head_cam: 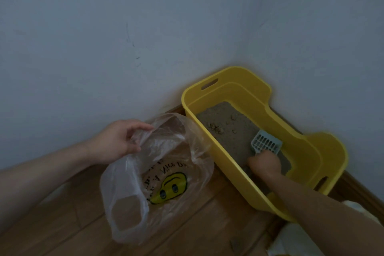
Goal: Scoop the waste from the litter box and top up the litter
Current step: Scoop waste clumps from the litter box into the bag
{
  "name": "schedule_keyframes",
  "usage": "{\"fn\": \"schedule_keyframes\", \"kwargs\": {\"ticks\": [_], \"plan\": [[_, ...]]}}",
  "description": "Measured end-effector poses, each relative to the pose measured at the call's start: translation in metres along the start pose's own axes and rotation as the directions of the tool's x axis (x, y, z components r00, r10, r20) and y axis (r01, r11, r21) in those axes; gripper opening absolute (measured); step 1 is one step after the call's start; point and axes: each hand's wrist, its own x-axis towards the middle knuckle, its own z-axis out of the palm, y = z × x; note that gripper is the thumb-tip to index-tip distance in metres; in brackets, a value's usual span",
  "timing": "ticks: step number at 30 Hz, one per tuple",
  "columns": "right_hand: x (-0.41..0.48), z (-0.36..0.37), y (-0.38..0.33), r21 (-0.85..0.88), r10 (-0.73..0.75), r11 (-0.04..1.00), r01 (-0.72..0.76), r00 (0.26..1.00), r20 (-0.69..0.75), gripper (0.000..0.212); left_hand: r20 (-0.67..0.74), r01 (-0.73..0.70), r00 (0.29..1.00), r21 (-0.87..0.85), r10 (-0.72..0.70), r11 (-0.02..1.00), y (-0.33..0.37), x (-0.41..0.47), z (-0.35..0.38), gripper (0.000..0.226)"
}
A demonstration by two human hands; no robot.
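A yellow litter box (pixel 315 151) stands in the room corner, holding grey-brown litter (pixel 230 129) with several small clumps (pixel 216 128) near its far end. My right hand (pixel 265 164) is inside the box, shut on the handle of a pale blue slotted scoop (pixel 266 142) whose head rests on the litter. My left hand (pixel 118 140) grips the rim of a clear plastic bag (pixel 158 174) printed with a yellow smiley face, holding it open on the floor just left of the box.
Grey-white walls (pixel 145 37) meet in a corner behind the box. The wooden floor (pixel 197 233) runs under the bag. Something white (pixel 291 237), partly hidden by my right forearm, lies at the lower right.
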Motion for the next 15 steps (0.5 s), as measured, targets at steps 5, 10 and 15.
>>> {"fn": "schedule_keyframes", "kwargs": {"ticks": [5,10,15], "plan": [[-0.011,-0.013,-0.001,0.011,-0.085,0.996,0.088,0.986,-0.145,0.014,0.009,-0.009,1.000,-0.003,0.009,1.000,-0.001,0.002,-0.001,0.060],[-0.023,-0.026,0.006,0.043,-0.173,0.982,0.185,0.965,-0.198,0.010,0.005,-0.005,1.000,-0.005,0.005,1.000,0.008,0.003,0.004,0.059],[-0.036,-0.033,0.011,0.098,-0.270,0.949,0.300,0.932,-0.243,0.031,0.008,-0.010,1.000,0.077,0.010,0.997,0.019,0.001,0.007,0.059]]}}
